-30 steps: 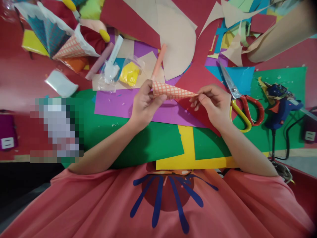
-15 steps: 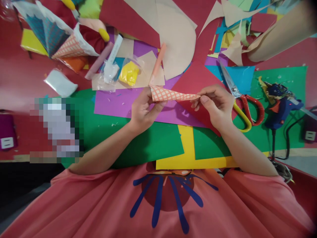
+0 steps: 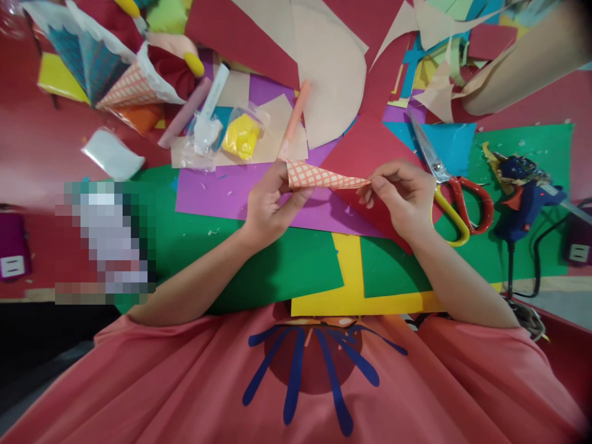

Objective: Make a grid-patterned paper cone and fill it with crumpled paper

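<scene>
A small paper cone, white with an orange lattice pattern, lies sideways in the air between my hands. My left hand grips its wide end, thumb below and fingers behind. At the narrow tip, my right hand pinches the paper between thumb and forefinger. Below the cone lie a red sheet and a purple sheet. Large scissors with one red and one yellow handle rest just right of my right hand. An orange stick or roll lies behind my left hand.
A blue glue gun with a black cord sits at the right. Finished-looking paper cones stand at the upper left. Bagged yellow clay and a white packet lie nearby. A beige roll occupies the upper right. Green sheets cover the front.
The cone's wide end has shifted slightly right in my left hand, and the cone looks a little more tightly rolled. My right hand has barely moved left.
</scene>
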Demonstrator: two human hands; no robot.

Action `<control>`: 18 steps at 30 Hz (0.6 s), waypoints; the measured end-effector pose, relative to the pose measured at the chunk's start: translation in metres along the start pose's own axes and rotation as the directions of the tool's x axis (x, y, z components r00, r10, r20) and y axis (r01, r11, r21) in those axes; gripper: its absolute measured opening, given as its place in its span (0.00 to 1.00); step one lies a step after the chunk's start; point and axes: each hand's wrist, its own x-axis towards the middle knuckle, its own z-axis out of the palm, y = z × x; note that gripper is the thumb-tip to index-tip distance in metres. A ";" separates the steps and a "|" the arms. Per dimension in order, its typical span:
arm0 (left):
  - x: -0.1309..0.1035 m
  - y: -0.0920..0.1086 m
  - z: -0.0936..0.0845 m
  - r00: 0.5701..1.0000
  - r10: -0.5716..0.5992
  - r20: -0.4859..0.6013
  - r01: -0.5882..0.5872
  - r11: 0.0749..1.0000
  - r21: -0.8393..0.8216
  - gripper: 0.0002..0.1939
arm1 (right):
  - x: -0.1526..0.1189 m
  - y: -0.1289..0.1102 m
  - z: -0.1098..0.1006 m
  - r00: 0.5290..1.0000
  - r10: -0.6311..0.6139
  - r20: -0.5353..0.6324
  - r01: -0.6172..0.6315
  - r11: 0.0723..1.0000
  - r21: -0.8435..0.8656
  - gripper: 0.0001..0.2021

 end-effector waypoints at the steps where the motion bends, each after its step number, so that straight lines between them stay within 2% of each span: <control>1: 0.000 -0.001 0.000 1.000 -0.022 0.004 0.023 0.999 -0.027 0.16 | 0.000 0.000 0.000 1.000 0.006 0.001 -0.006 1.000 0.006 0.14; 6: 0.006 -0.008 0.002 0.978 -0.208 0.009 0.205 0.957 -0.204 0.14 | 0.001 0.002 0.000 0.999 0.048 -0.001 -0.048 0.999 -0.003 0.15; 9: 0.009 -0.014 0.003 0.960 -0.277 0.039 0.274 0.906 -0.322 0.14 | 0.002 0.004 -0.001 0.999 0.045 0.002 -0.045 0.999 -0.007 0.16; 13: 0.011 -0.016 0.004 0.948 -0.307 0.083 0.314 0.867 -0.386 0.14 | 0.004 0.006 -0.001 0.999 0.045 0.010 -0.045 0.999 -0.006 0.16; 18: 0.009 -0.013 0.007 0.936 -0.322 0.141 0.351 0.847 -0.398 0.14 | 0.004 0.006 0.003 0.989 0.060 0.136 -0.061 0.998 0.006 0.16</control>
